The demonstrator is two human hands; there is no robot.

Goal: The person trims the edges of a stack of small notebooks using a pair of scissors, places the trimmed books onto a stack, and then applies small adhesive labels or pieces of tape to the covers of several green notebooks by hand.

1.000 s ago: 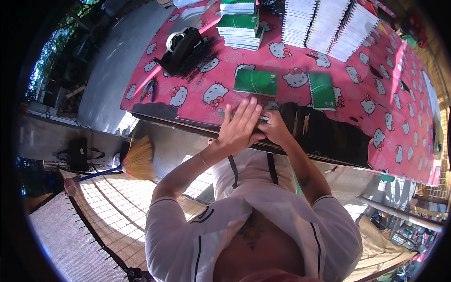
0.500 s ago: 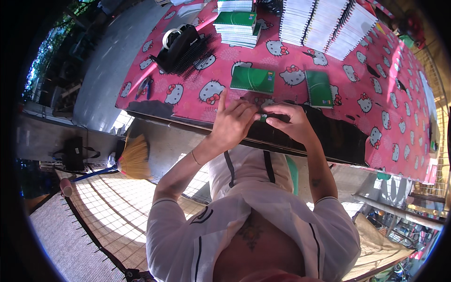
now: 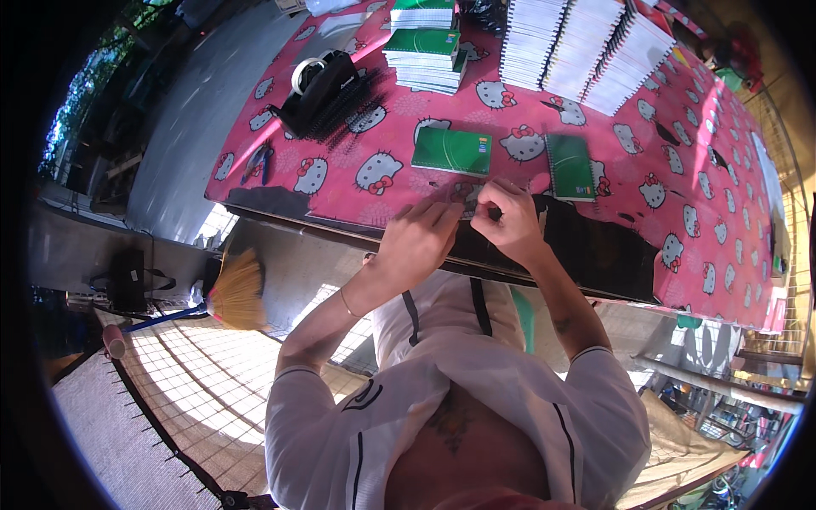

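At the table's near edge, my left hand has its fingers bent and held together, the back of the hand toward me. Close beside it on the right is my right hand, thumb and fingers curled into a ring-like pinch. Whatever is between the fingertips is too small or hidden to name. Just beyond them lies a green-covered notebook, flat on the pink cartoon-print tablecloth. A second green spiral notebook rests to the right of my right hand, turned upright in view.
At the far left of the table stand a black tape dispenser, loose black spiral coils and small pliers. Stacked green notebooks and rows of spiral-bound pads fill the back. A broom is below left.
My fingertips have drawn slightly apart, and my right hand has curled and turned. A small green piece seen at the right fingertips before no longer shows. The view has shifted slightly.
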